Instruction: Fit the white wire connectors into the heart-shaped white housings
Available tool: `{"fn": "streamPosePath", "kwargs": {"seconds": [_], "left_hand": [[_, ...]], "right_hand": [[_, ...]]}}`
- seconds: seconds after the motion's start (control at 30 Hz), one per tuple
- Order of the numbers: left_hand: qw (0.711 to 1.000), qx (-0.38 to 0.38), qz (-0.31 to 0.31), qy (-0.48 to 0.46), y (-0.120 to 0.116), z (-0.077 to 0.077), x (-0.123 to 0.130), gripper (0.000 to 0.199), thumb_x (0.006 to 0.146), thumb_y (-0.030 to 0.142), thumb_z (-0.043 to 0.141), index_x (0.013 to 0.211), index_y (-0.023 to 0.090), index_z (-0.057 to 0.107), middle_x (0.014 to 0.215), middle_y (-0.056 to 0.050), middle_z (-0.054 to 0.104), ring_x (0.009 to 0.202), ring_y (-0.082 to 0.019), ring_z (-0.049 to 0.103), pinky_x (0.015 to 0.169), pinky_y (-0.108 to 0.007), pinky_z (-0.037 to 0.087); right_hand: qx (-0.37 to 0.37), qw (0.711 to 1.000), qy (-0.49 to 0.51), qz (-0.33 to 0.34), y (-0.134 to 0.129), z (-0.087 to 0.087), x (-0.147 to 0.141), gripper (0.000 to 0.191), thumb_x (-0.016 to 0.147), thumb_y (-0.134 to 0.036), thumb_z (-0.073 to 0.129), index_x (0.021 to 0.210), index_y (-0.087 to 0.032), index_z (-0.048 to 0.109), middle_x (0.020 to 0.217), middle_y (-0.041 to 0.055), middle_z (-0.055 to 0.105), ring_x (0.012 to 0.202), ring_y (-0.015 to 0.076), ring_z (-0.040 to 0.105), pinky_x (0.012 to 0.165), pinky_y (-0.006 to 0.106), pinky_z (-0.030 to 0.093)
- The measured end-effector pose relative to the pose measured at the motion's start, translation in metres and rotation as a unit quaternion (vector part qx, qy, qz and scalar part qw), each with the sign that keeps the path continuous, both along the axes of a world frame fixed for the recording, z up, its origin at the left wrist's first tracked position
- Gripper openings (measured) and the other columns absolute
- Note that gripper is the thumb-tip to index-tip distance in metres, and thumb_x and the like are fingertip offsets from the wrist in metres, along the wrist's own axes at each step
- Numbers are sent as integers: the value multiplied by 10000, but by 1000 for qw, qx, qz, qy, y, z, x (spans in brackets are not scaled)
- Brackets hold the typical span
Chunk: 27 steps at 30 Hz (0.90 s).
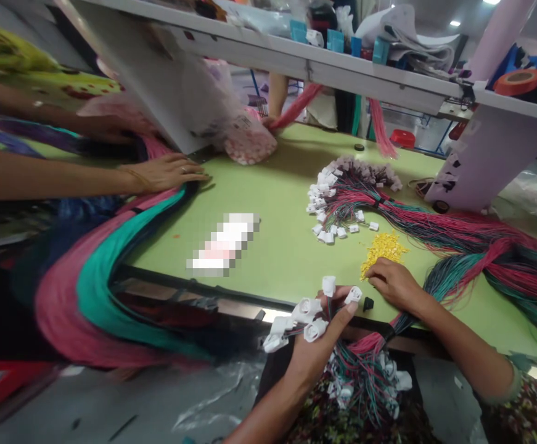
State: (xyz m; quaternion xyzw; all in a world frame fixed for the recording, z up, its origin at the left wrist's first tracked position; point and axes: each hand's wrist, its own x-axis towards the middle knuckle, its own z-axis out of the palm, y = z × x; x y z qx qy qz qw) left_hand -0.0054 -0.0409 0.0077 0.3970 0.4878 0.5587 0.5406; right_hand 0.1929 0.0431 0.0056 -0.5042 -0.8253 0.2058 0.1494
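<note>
Several white plastic connectors (306,309) with thin wires fan out from my left hand (326,333), which is closed around them near the table's front edge. One connector sits between its thumb and fingers. My right hand (391,282) reaches to a small heap of yellow pieces (385,248), its fingertips drawn together at the heap's near edge; whether a piece is between them is hidden. Below my hands, a bundle of wires with white connectors (365,376) hangs over my lap. A small black part (368,303) lies between my two hands.
A large bundle of red, black and green wires (434,225) with white connectors lies on the green table (259,197). At left, a co-worker's hand (166,172) rests on pink, green and dark wires (97,277). A shelf (296,55) spans above; a plastic bag (250,140) stands behind.
</note>
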Motion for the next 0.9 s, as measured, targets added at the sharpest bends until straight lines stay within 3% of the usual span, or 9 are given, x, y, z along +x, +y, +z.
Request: {"fn": "streamPosePath", "kwargs": {"seconds": [0.13, 0.23, 0.37, 0.6, 0.67, 0.77, 0.9], "left_hand": [[998, -35, 6, -47, 0, -1, 3, 230, 736, 314, 819, 956, 248, 811, 965, -78, 781, 948, -243, 695, 923, -377, 532], [996, -62, 4, -68, 1, 3, 4, 247, 719, 307, 834, 955, 240, 811, 947, -70, 782, 909, -228, 692, 908, -371, 535], [994, -78, 9, -75, 3, 7, 5, 265, 710, 319, 842, 952, 219, 806, 857, -52, 764, 815, -203, 682, 845, -350, 546], [996, -67, 0, -59, 3, 7, 5, 265, 709, 298, 833, 959, 218, 800, 874, -68, 771, 832, -227, 697, 840, -370, 558], [997, -49, -4, -53, 3, 9, 6, 230, 729, 276, 809, 954, 228, 795, 923, -73, 781, 889, -242, 702, 891, -387, 553], [1000, -7, -21, -17, 2, 11, 6, 170, 769, 270, 767, 934, 237, 790, 985, -73, 783, 969, -257, 694, 967, -407, 530], [997, 25, -45, 58, 3, 2, 3, 186, 814, 306, 733, 981, 241, 781, 1009, -77, 767, 995, -274, 691, 959, -433, 533]], "right_hand": [[-5, 1000, 7, -8, -7, 0, 3, 114, 897, -106, 656, 824, -178, 706, 835, 38, 662, 798, 187, 617, 717, 276, 421], [-10, 1000, 22, -15, -13, -1, 5, 90, 854, -80, 687, 862, -169, 693, 821, 25, 652, 743, 165, 606, 681, 260, 422], [1, 999, 45, -24, -12, -4, 1, 147, 864, -86, 673, 977, -177, 698, 877, 36, 656, 771, 172, 604, 721, 276, 448], [19, 995, 92, -17, -6, -7, -6, 159, 899, -97, 635, 818, -195, 732, 832, 46, 684, 831, 195, 638, 785, 310, 473], [25, 991, 125, -32, -13, 0, -7, 133, 910, -137, 636, 848, -193, 740, 826, 46, 685, 803, 193, 642, 752, 310, 489], [24, 966, 252, -54, -34, 19, -10, 85, 925, -226, 659, 914, -206, 741, 859, 44, 695, 793, 186, 646, 710, 296, 517], [44, 947, 318, -27, -65, 43, -18, 99, 964, -200, 621, 944, -212, 717, 879, 40, 684, 842, 175, 652, 758, 290, 535]]}}
